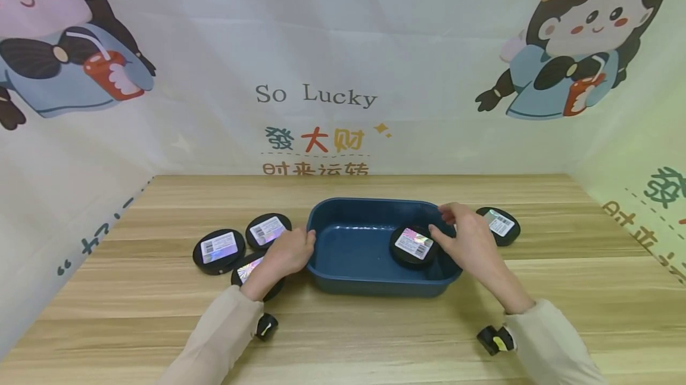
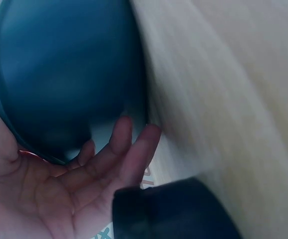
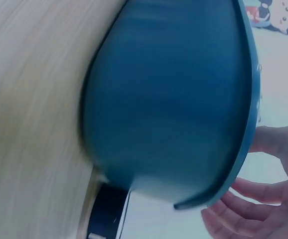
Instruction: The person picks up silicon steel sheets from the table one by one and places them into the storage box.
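A dark blue plastic basin (image 1: 364, 288) sits on the table; its outer end fills much of both wrist views. My left hand (image 1: 289, 252) holds the basin's left end, thumb at the rim and fingers along the outer wall (image 2: 69, 74). Inside, toward the right, lies a round black disc (image 1: 412, 246) with a shiny barcode label. My right hand (image 1: 468, 242) straddles the right rim (image 3: 251, 114), its thumb over the inside beside that disc and its fingers outside, loosely bent and spread from the thumb. Whether the thumb touches the disc is unclear.
Several similar labelled discs lie left of the basin, such as the leftmost disc (image 1: 218, 252); one is partly under my left forearm. Another disc (image 1: 499, 226) lies behind my right hand. Printed cloth walls (image 1: 321, 46) stand behind and beside the wooden table (image 1: 364, 343).
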`<act>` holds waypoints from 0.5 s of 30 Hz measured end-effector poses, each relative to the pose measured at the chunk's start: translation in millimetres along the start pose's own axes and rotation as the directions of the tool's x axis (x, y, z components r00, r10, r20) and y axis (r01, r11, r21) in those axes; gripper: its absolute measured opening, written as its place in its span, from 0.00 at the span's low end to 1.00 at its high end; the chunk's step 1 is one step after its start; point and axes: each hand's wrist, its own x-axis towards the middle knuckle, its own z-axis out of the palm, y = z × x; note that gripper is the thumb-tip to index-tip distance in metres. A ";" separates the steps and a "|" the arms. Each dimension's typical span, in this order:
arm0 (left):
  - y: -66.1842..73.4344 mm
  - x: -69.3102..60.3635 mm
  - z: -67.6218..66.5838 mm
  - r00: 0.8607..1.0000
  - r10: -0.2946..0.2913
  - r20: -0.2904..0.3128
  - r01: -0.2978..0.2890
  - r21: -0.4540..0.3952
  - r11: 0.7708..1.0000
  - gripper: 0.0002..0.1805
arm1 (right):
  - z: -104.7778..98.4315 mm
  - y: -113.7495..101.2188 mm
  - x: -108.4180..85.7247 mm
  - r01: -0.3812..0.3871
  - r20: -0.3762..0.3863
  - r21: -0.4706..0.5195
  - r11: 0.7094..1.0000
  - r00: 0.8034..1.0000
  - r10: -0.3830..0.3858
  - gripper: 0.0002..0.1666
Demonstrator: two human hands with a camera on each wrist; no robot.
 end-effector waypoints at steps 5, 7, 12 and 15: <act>0.0 0.2 0.3 1.000 -0.003 0.004 0.003 -0.005 1.000 0.17 | -5.9 15.5 -0.8 -0.022 -0.051 0.008 1.000 0.998 0.023 0.20; 0.2 0.3 0.4 1.000 -0.008 0.009 0.008 -0.009 1.000 0.17 | -8.7 22.8 -0.8 -0.038 -0.052 0.013 0.999 0.998 0.038 0.20; 1.1 -0.6 -0.5 1.000 -0.005 0.006 0.005 -0.014 1.000 0.17 | -15.6 41.8 -0.2 -0.080 -0.041 0.025 0.996 0.996 0.081 0.21; 1.5 -1.0 -0.7 1.000 -0.004 0.005 0.004 -0.014 1.000 0.17 | -19.0 52.7 -0.6 -0.114 -0.022 0.037 0.993 0.993 0.115 0.22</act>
